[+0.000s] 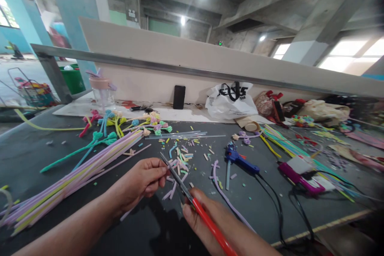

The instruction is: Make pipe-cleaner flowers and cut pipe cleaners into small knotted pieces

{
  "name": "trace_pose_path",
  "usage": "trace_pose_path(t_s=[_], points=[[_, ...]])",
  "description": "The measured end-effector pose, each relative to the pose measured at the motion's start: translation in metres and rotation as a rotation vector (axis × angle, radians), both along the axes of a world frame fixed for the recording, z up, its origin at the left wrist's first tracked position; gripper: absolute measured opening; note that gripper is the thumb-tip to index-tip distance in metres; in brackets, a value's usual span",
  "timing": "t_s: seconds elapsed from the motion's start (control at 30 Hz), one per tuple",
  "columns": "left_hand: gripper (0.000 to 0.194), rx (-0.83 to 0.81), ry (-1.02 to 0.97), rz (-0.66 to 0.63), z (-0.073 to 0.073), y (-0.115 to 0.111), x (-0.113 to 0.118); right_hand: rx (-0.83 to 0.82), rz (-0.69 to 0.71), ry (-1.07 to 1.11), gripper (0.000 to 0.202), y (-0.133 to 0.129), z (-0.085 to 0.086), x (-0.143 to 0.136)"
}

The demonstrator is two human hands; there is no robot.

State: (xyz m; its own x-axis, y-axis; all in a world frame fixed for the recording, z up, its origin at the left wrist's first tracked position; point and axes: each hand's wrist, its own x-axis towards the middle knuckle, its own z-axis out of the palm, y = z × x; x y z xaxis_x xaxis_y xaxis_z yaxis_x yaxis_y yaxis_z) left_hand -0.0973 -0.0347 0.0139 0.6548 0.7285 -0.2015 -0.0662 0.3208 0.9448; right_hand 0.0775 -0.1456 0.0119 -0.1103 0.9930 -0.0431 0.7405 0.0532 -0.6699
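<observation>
My right hand (207,212) is closed around the red handles of a pair of scissors (207,222), whose metal blades point up and left. The blade tips lie close to the fingertips of my left hand (147,180). That hand is pinched on a thin lilac stem, whose lower end (129,211) shows below the palm. Beyond the blades, short cut pieces (180,160) in pink, yellow and blue lie scattered on the dark table (120,176). A longer purple stem (222,192) curves on the table to the right.
Bundled pastel stems (81,172) and fuzzy flowers lie at the left. A blue glue gun (243,160), a magenta tool (300,178) and black cables are at the right. Behind stand a phone (179,97), a clear cup (103,92) and a white bag (229,104).
</observation>
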Motion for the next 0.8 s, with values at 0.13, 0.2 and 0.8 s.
trace_pose_path(t_s=[0.13,0.2,0.8], points=[[0.018,-0.016,0.000,0.007,-0.001,-0.001,0.000,-0.036,0.016,-0.016,0.024,0.000,0.006,-0.001],[0.018,-0.014,0.008,0.014,0.000,-0.001,0.000,-0.032,0.003,-0.033,0.022,0.000,0.006,-0.001],[0.024,-0.008,-0.026,-0.005,0.000,0.003,0.008,-0.068,-0.220,0.048,0.026,0.008,0.007,-0.002]])
